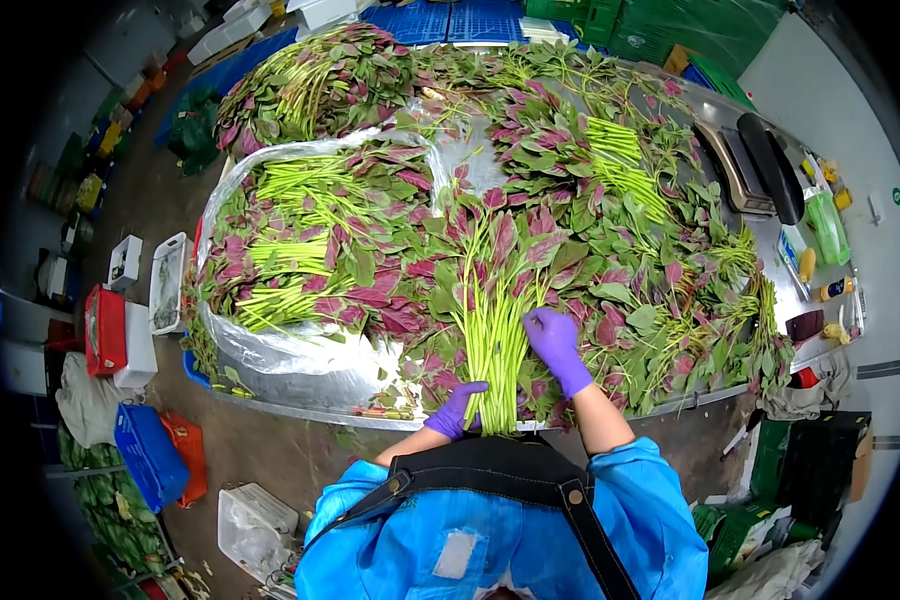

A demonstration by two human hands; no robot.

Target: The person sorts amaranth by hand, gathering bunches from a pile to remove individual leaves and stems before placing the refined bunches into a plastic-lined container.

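Note:
A bunch of leafy stems (pixel 492 345) lies on the metal table, its cut ends toward my body and its red-green leaves pointing away. My left hand (pixel 457 408), in a purple glove, is wrapped round the lower stems from the left, thumb across them. At the right side of the same bunch is my right hand (pixel 553 345), also gloved, with its fingers closed; what they hold, if anything, is too small to tell. To the left, several bunches (pixel 295 255) rest in a crate lined with clear plastic (pixel 260 350).
A tall leaf pile (pixel 320 85) stands at the back left. Loose stems (pixel 670 330) cover the right side, near a scale (pixel 740 170) and a green bag (pixel 826 228). Red (pixel 105 330) and blue crates (pixel 150 455) stand left on the floor.

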